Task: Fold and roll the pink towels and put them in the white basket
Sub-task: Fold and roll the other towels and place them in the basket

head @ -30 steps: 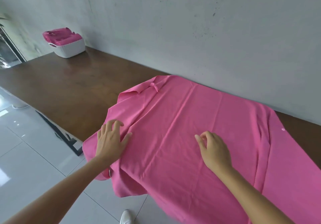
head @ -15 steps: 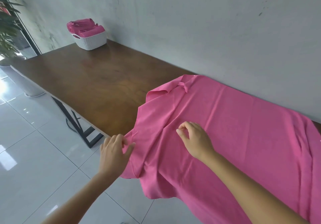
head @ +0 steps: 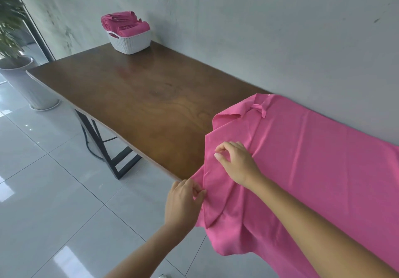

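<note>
A large pink towel [head: 319, 159] lies spread over the right end of the brown wooden table [head: 151, 105], its near side hanging over the front edge. My left hand [head: 183, 202] pinches the towel's hanging left edge at the table's front edge. My right hand [head: 235, 161] hovers over the towel near its left side, fingers curled with thumb and forefinger close together; whether they hold cloth is unclear. The white basket [head: 131, 42] stands at the far left of the table by the wall, with rolled pink towels [head: 125, 24] in it.
A grey wall runs along the table's back edge. A potted plant in a white pot [head: 23, 83] stands on the tiled floor at the table's left end. Black metal table legs [head: 112, 154] show below the front edge.
Both hands have shifted left along the towel. My left hand went from lying flat on the cloth to pinching its hanging edge. My view has turned left, showing more of the table.
</note>
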### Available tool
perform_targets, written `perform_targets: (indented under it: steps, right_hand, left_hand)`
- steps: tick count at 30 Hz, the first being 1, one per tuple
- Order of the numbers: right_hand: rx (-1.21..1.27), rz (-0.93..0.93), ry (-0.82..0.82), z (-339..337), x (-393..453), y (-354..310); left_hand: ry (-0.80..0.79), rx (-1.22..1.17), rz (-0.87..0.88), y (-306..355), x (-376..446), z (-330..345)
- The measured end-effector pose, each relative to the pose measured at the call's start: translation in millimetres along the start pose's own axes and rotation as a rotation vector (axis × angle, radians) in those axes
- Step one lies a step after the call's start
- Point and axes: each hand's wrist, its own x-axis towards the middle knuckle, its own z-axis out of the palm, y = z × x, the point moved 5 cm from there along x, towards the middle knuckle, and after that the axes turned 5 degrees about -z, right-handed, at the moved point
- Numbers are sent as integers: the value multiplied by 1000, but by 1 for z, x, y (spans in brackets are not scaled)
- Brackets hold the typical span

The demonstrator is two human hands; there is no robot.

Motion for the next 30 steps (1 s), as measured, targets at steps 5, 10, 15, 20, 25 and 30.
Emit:
perform_targets:
  steps: [5, 10, 15, 20, 25, 30]
  right_hand:
    - [-126, -86, -168, 24, 21, -18]
    - [-357, -145, -389, 37, 47, -15]
    - [-396, -152, -497, 42, 70, -13]
    - [-316, -194, -234, 34, 105, -26]
    - [-272, -235, -63, 21, 144, -49]
    - [-250, -245, 112, 19, 166, -60]
  left_hand:
    - [-29, -23, 44, -5, 6, -13]
    - [-34, -38, 13, -9, 22, -34]
    - [-54, -90, 8, -13, 39, -53]
    - [-19, -114, -3, -18, 61, -70]
    - [51, -98, -5, -25, 93, -93]
    - [143, -35, 6, -32, 131, -111]
